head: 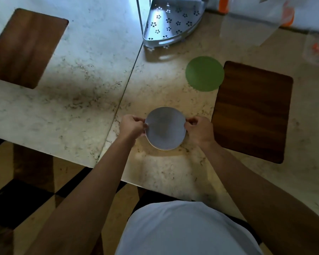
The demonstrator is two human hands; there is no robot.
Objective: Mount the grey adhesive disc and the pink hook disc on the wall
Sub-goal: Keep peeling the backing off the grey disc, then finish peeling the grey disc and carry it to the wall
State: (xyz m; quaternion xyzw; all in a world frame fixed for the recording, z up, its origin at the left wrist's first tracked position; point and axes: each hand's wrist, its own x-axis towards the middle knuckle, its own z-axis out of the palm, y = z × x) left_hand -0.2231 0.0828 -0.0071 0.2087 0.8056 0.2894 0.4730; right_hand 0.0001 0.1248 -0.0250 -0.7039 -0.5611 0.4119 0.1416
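Note:
A round grey adhesive disc (165,128) hangs just above the marble table, held between both hands. My left hand (132,126) pinches its left edge and my right hand (198,128) pinches its right edge. A thin pale layer shows along the disc's lower rim. No pink hook disc is in view. A flat green disc (204,73) lies on the table farther back, to the right.
A grey metal corner shelf (171,24) with flower cut-outs stands at the back. Dark wooden inlays sit in the marble table (81,89) at the right (252,111) and the far left (24,46). Clear plastic packaging (256,26) lies at the back right. The table's front edge is near my body.

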